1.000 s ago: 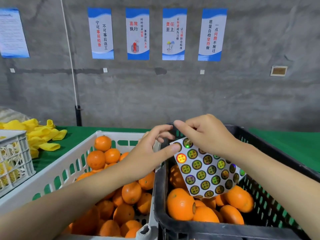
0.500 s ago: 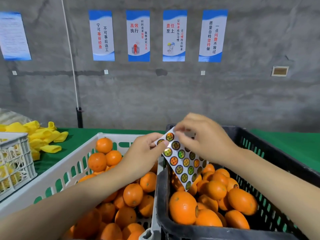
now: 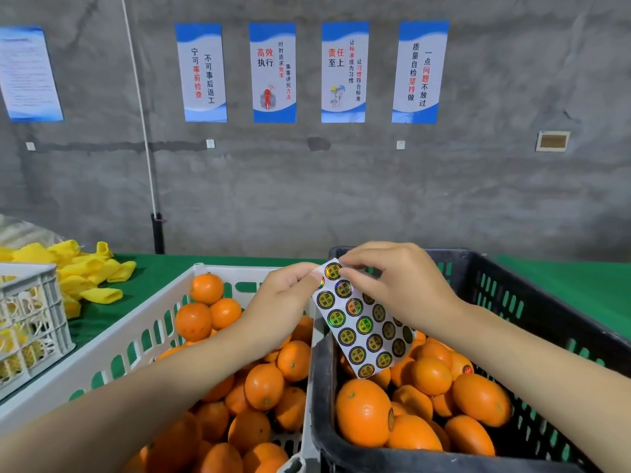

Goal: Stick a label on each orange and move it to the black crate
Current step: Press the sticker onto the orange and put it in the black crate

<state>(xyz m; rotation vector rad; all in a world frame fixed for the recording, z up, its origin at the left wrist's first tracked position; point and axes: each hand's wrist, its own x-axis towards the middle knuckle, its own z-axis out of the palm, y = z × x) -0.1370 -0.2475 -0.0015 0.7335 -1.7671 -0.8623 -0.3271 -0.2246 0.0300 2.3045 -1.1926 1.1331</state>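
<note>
The sticker sheet (image 3: 362, 322) hangs above the near left corner of the black crate (image 3: 512, 278), its lower end just over the fruit. Compared with one second ago, the sheet has turned from a broad, flat face to a narrower, steeply hanging strip and now sits further left. Compared with half a second ago, it has barely moved. The left hand (image 3: 280, 302) pinches the upper left edge of the sheet between thumb and fingers, as it did half a second ago. The right hand (image 3: 399, 285) has its thumb and forefinger closed on the top corner, at the uppermost round label. Whether that label has lifted from the backing cannot be told. The labels are round, dark and gold-rimmed with a rainbow sheen, and their printed characters are too small to read with certainty. The black crate holds a layer of oranges (image 3: 363, 411); the front one carries a label on its right side. The white crate (image 3: 136, 336) stands touching the black crate on the left and holds more oranges. Both crates rest on a green table cover (image 3: 563, 281). A pile of yellow cloths (image 3: 88, 271) and a small white basket (image 3: 30, 322) lie at the far left. Four blue-and-white posters (image 3: 201, 73) hang on the grey wall. Large characters read 高效执行 on the second and 责任至上 on the third. A fifth sheet at the far left is illegible.
</note>
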